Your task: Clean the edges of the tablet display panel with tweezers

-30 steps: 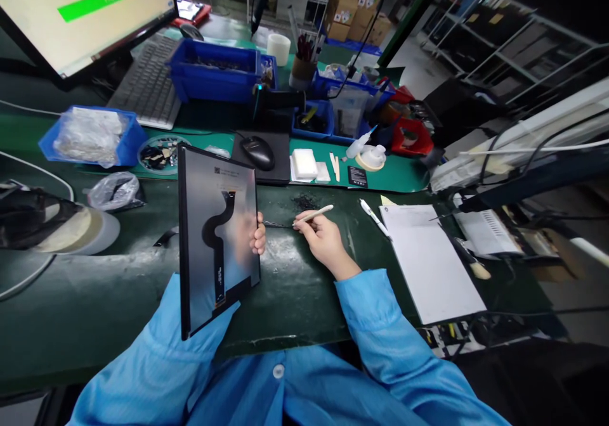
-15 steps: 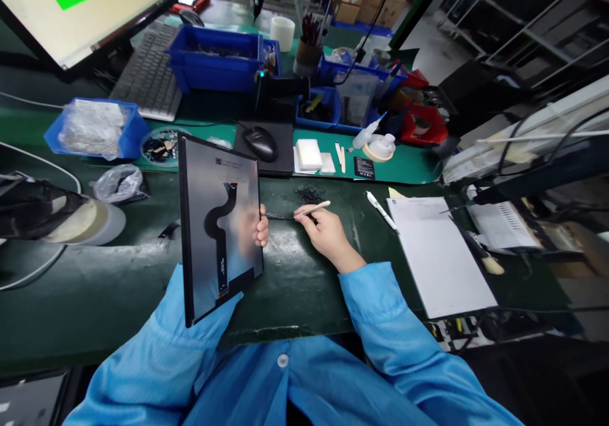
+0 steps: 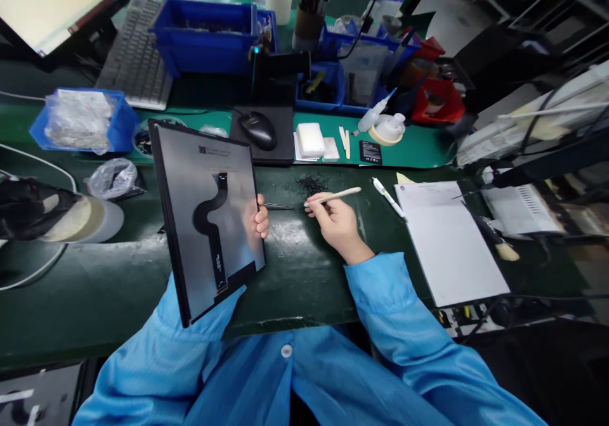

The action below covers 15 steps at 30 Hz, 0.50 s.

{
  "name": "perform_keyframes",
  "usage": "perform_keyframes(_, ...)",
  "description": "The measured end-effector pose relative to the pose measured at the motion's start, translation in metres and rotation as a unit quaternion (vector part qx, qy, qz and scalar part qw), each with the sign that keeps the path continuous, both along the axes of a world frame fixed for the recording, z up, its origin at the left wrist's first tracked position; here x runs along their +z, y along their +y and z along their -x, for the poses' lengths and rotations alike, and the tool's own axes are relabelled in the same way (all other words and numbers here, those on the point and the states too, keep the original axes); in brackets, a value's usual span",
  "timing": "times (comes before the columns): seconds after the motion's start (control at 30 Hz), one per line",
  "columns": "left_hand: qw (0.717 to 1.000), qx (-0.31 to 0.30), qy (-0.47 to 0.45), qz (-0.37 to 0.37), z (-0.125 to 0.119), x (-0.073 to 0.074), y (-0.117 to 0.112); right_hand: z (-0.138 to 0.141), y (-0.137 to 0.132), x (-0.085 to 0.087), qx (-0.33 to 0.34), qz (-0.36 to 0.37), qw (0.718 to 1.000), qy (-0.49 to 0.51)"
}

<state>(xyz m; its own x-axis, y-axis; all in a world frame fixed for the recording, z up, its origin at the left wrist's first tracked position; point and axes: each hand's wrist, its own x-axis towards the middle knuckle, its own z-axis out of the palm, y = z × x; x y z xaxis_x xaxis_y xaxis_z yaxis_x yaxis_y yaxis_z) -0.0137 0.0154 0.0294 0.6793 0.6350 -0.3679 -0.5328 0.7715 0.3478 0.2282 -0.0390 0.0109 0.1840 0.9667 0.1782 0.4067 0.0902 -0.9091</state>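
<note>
Holding, upright near the bench's front edge: panel [image 3: 209,217], grey back with a black flex strip facing the camera, gripped at its right edge by the left hand [image 3: 261,220]; only the fingertips show.
Right hand [image 3: 339,222]: closed on a cream stick [image 3: 333,196], tip toward thin tweezers [image 3: 278,206] lying on the bench [image 3: 95,286] just beside the panel.
Black scrapings [image 3: 310,185]: heap beyond the stick's tip.
Pen [image 3: 387,198], paper [image 3: 450,239]: toward the right edge.
Mouse [image 3: 258,129], blue bins [image 3: 204,26]: back of bench.
Risks, judged: a one-edge grip could let the panel tip or slip; the stick could snag the flex strip.
Unclear: the panel's far face and the left palm are hidden; the monitor [image 3: 57,1] is cut off at the top left corner.
</note>
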Motion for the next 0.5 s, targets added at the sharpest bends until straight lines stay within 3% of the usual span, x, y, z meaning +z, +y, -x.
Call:
perform_keyframes(0.17, 0.999, 0.027, -0.017, -0.028, 0.007, 0.005, -0.001, -0.013, 0.006, 0.012, -0.127, -0.057, 0.987, 0.081)
perform_keyframes(0.27, 0.996, 0.065, -0.042, -0.037, 0.010, 0.005, -0.004, -0.019, 0.009, 0.018, -0.141, -0.069, 0.984, 0.087)
perform_keyframes(0.37, 0.992, 0.098, -0.072, -0.035, 0.010, 0.003, -0.007, -0.015, 0.006, 0.020, -0.095, -0.039, 0.986, 0.130)
perform_keyframes(0.5, 0.985, 0.129, -0.108, -0.041, 0.010, -0.006, -0.007, 0.006, -0.001, 0.016, 0.048, 0.086, 0.963, 0.252)
